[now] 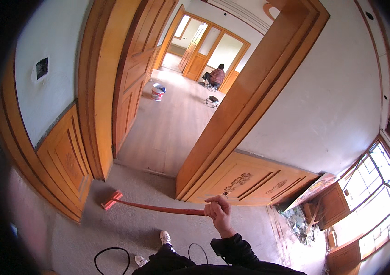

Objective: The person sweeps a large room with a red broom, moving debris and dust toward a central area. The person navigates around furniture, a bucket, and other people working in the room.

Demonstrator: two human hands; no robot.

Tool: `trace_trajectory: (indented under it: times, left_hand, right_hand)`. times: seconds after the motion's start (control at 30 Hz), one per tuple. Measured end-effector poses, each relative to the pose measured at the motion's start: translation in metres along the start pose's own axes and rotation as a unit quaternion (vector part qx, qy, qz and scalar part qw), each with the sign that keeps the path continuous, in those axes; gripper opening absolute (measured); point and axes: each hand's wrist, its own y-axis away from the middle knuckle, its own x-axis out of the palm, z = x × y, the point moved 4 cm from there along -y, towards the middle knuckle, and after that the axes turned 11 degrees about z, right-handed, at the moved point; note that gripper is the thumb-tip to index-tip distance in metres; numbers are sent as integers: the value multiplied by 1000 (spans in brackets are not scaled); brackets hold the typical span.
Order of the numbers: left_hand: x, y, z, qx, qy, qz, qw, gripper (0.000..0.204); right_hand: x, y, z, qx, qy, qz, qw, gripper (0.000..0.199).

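My right hand (220, 214) is closed around the end of a long reddish handle, its forearm in a black sleeve. The handle runs left to a red broom head (111, 200), which rests on the dusty grey floor (126, 229) near the left side of the doorway. The tool looks like a broom, but its bristles cannot be made out clearly. My left hand does not show.
An open brown door (135, 78) and wooden frame (250, 105) border the doorway. Beyond it are a white bucket (158, 93), a small stool (212, 101) and a crouching person (215, 76). Debris (301, 224) lies right, below a leaning panel (312, 190). Dark cable loops (112, 249) lie by my feet.
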Motion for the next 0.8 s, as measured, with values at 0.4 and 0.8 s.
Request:
trace_trajectory:
  times: [0.4,0.8]
  left_hand:
    - [-1,0,6,-12,8,8,1000,18]
    - [-5,2,8,-21,18,17,999,15]
  right_hand:
    - [1,-4,3,9,-1,-7,1000,19]
    - [-1,-10,1,4,-3,-11,1000,18]
